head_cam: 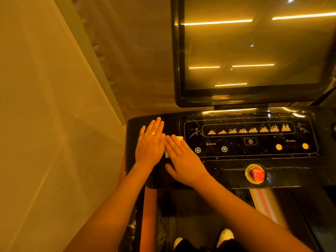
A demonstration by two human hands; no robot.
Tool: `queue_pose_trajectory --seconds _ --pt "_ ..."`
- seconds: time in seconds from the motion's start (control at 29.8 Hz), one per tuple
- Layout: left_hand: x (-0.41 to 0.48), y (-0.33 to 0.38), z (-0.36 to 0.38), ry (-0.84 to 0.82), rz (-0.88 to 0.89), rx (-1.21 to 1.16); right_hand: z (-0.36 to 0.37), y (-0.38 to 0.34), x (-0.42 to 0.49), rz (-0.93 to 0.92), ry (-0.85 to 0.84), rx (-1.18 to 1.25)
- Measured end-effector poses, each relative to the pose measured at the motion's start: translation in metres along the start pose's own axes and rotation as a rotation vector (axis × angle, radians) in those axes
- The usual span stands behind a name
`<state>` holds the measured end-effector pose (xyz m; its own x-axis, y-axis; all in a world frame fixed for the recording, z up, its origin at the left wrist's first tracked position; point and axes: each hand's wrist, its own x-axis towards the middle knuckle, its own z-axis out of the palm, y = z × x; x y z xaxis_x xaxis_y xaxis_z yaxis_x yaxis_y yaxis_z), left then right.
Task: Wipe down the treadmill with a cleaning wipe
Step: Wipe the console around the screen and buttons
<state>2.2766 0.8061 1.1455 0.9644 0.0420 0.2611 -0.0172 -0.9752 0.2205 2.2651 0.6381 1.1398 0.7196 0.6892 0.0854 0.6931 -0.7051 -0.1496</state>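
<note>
**Both hands flat on the left end of the treadmill console, wipe under the right**

The right hand lies palm down with its fingers straight and together, pressing a white wipe against the dark surface. It grasps nothing. Only a corner of the wipe shows past the fingertips, and a thin edge shows at the thumb side. The left hand lies just beside it, also flat and released, with the fingers stretched forward and touching the right hand's fingertips. One of its fingers wears a ring.

Both hands rest on the plain left end of the treadmill console. To the right of them is the glossy control panel. Two blue arrow buttons sit nearest the right hand, then a power button at the middle, and two yellow buttons farther right. A row of lit bar patterns runs above them. Below the panel is a round red stop button.

A large dark screen stands above the console and reflects strips of light. A pale wall fills the left side. At the bottom edge, two white shoes stand on the treadmill's dark deck.
</note>
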Motion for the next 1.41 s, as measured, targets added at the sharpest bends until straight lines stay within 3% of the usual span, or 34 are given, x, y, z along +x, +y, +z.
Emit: queue_pose_trajectory --seconds 0.27,0.5,0.77,1.04,1.41 --pt "0.006 -0.009 -0.008 -0.028 0.039 -0.017 0.020 -0.024 -0.046 0.006 -0.019 -0.017" --pt "0.009 -0.015 -0.004 -0.052 0.060 -0.003 -0.001 0.007 -0.013 -0.084 -0.027 -0.055" --pt "0.010 -0.017 0.000 -0.008 0.071 -0.058 -0.038 0.034 0.065 0.004 0.001 -0.015" --pt "0.008 -0.015 0.000 0.022 0.055 -0.051 -0.016 0.010 0.019 -0.030 -0.009 0.024" --pt "0.008 -0.015 0.000 0.015 0.042 -0.050 -0.023 0.019 0.039 0.054 0.065 0.075"
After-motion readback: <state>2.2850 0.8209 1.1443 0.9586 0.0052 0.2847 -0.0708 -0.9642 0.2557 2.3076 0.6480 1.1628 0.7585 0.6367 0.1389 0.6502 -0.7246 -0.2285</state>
